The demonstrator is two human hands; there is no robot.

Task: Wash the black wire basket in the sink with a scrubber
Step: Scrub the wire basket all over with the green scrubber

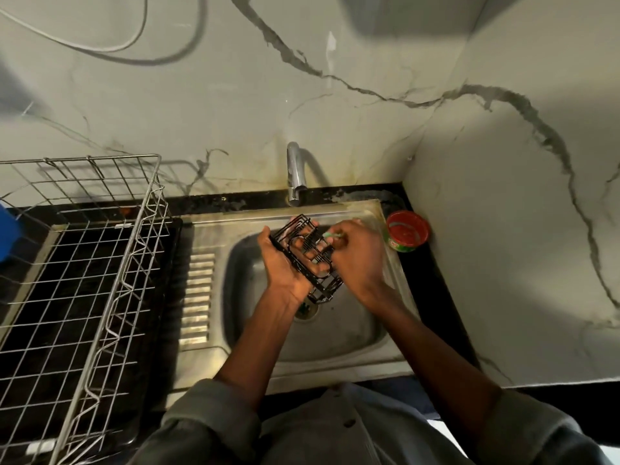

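Over the steel sink (352,333) my left hand (280,266) holds the small black wire basket (307,260) from below, fingers showing through its wires. The basket is tilted, its long side running from the tap end toward the drain. My right hand (359,253) comes in from the right and grips a green scrubber (332,234), of which only a thin edge shows, pressed against the basket's upper right part. The tap (295,176) stands just behind the basket; I cannot tell whether water runs.
A red round tub (407,231) sits on the black counter at the sink's right rear corner. A large steel wire dish rack (100,263) stands to the left, a blue object (8,229) at its far left. Marble walls close the back and right.
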